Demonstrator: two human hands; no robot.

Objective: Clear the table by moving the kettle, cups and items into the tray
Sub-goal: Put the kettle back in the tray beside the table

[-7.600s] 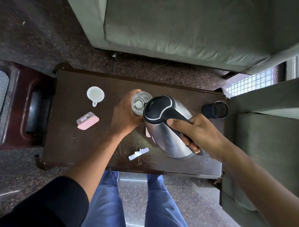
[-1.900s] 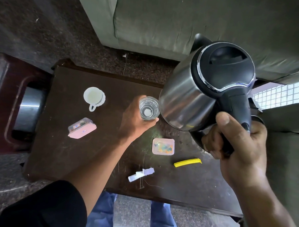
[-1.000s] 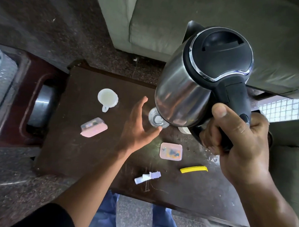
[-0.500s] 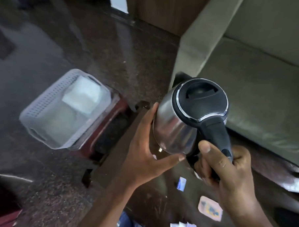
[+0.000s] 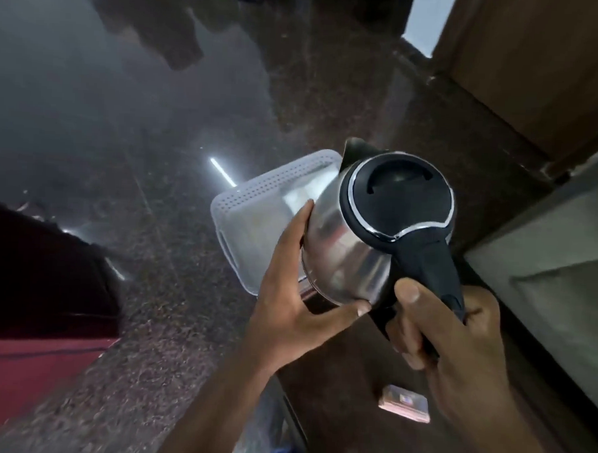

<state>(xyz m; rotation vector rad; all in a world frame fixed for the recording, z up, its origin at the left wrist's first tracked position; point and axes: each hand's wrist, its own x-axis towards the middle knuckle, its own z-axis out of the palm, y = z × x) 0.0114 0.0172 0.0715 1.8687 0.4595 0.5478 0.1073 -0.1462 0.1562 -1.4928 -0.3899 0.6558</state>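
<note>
A steel kettle (image 5: 351, 249) with a black lid hangs in the air over the near right corner of the white perforated tray (image 5: 257, 197). My right hand (image 5: 447, 339) grips its black handle. My left hand (image 5: 297, 301) cups the kettle's steel side and base, fingers straight along the metal and thumb under the bottom edge. The kettle hides the right part of the tray. A small pink box (image 5: 404, 407) lies on the dark wooden table (image 5: 344, 416) below my right wrist. The cups are out of view.
The tray sits to the left of the table over a dark speckled stone floor (image 5: 137, 219). A grey sofa (image 5: 555, 285) fills the right side, a wooden panel (image 5: 537, 65) stands at the top right, and a dark red seat (image 5: 28, 351) is at the lower left.
My view has swung further left, so most of the table has left the frame. The kettle, held by both hands, has moved left and now overlaps the tray.
</note>
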